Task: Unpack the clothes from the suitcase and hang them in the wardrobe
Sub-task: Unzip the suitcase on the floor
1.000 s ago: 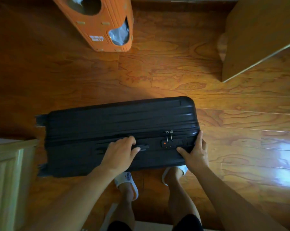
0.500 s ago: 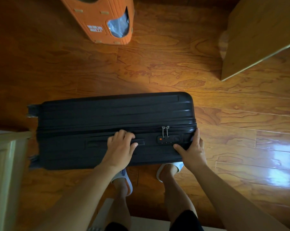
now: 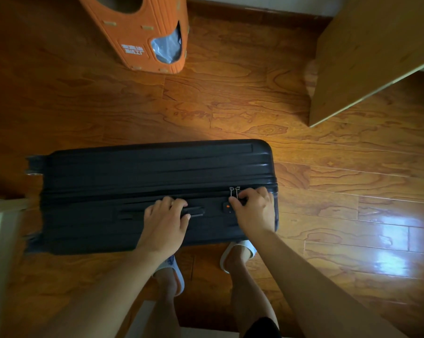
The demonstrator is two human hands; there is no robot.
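The right hand (image 3: 253, 212) is pinching the two small silver zipper pulls (image 3: 233, 191) in a tight grip; the left hand (image 3: 165, 220) is curling its fingers round the black side handle (image 3: 193, 211); the big black hard suitcase (image 3: 154, 189) is lying shut on the shiny wooden floor (image 3: 230, 106), just in front of the white slippers (image 3: 240, 252); an orange plastic bin (image 3: 142, 32) is standing well apart.

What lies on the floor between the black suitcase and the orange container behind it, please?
In the head view, nothing: only bare wooden floor separates the black suitcase from the orange container.
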